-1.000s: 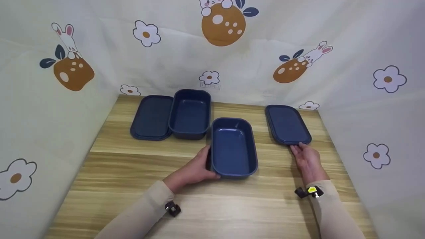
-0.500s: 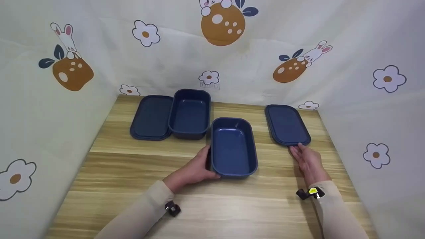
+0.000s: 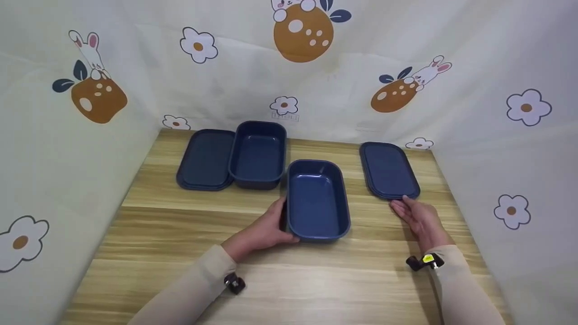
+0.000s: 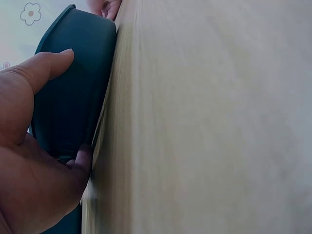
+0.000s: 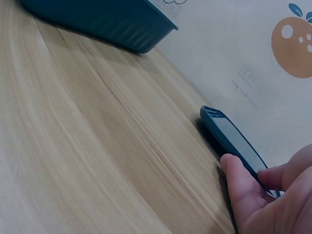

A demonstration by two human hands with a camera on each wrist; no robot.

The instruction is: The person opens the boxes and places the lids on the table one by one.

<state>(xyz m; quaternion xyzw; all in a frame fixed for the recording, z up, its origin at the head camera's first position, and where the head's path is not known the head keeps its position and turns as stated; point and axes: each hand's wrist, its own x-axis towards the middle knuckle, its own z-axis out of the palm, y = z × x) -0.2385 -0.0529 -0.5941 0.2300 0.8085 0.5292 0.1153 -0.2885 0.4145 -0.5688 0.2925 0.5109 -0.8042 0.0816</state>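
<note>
In the head view, my left hand [image 3: 266, 228] holds a dark blue rectangular food container [image 3: 317, 203] at its near left corner. The left wrist view has the thumb along the near wall of this container [image 4: 80, 87], the other fingers round its side and partly hidden. Over at the right, my right hand [image 3: 423, 221] pinches the near edge of a flat blue lid [image 3: 390, 169], thumb above and fingers beneath. The same lid [image 5: 239, 141] appears in the right wrist view, a shadow beneath it, gripped by the right hand [image 5: 273, 200].
A second blue container [image 3: 258, 158] stands at the back left, just behind the held one. Another blue lid [image 3: 205, 160] lies against its left side. All are on a wood-grain table [image 3: 289, 280], enclosed by patterned fabric walls [image 3: 244, 81].
The near end of the right-hand lid has swung slightly left, and the right wrist has shifted a little right. My left hand and its container have stayed in place.
</note>
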